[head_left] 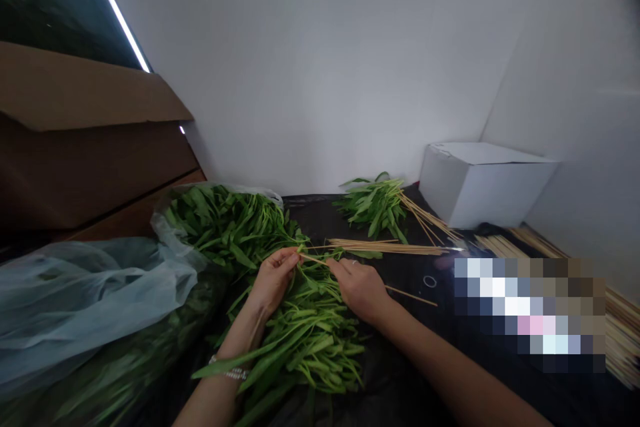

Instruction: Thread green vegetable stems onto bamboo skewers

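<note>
Above a heap of leafy greens (320,340), my two hands meet at one thin bamboo skewer (315,259). My right hand (363,287) is closed around the skewer, whose other end sticks out to the right behind the hand. Fingertips of my left hand (276,277) pinch a green stem (300,249) at the skewer's left tip. Whether the tip has pierced the stem is too small to tell. Just beyond the hands lies a row of bare skewers (390,247). Farther back rests a bunch of greens on skewers (375,203), its sticks pointing right.
A clear plastic bag (100,300) full of greens spreads along the left, with more greens (225,220) at its mouth. A cardboard box (90,93) stands behind it. At the right are a white box (485,180) and many loose sticks (623,333). Part of the right side is pixelated.
</note>
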Available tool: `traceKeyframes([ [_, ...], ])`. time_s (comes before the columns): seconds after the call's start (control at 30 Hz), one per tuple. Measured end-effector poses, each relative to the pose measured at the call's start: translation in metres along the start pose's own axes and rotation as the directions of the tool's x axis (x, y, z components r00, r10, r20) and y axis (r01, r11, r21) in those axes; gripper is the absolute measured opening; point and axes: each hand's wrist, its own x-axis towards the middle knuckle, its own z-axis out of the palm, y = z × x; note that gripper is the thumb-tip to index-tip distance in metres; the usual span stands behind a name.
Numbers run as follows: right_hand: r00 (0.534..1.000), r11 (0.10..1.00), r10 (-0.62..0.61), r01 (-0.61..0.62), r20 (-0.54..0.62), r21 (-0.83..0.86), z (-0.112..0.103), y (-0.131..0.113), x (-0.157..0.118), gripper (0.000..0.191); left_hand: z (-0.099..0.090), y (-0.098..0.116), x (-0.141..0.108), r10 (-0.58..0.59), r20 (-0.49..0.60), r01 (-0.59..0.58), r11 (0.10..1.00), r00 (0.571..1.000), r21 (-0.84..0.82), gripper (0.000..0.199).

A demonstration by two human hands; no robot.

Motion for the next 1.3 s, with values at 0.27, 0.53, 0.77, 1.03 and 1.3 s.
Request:
traceKeyframes([
  [0.27,0.999,1.000,-0.026,0.026,-0.030,0.000,0.000,-0.006,-0.001,0.037,0.005,-0.010,-0.004,0.006,0.147,-0.032,0.983,0.989,0.180,0.030],
  [0.53,1.000,1.000,-0.019,0.019,-0.023,-0.017,0.006,-0.006,-0.001,0.035,0.008,-0.010,-0.005,-0.012,0.203,-0.040,0.968,0.979,0.246,0.031],
  [0.77,0.902,0.956,0.293,-0.266,-0.317,0.125,-0.007,0.036,0.006,0.040,0.003,0.013,-0.005,0.208,0.055,-0.213,0.899,0.977,0.383,0.032],
  [1.03,0.865,0.944,0.325,-0.275,-0.383,0.180,-0.013,0.047,0.008,0.039,-0.007,0.002,-0.007,0.009,0.351,-0.280,0.622,0.936,0.731,0.017],
  [1.3,0.951,0.985,0.169,-0.173,-0.260,0.008,-0.011,0.028,0.005,0.040,-0.013,0.001,-0.003,0.027,0.402,-0.338,0.596,0.915,0.729,0.009],
])
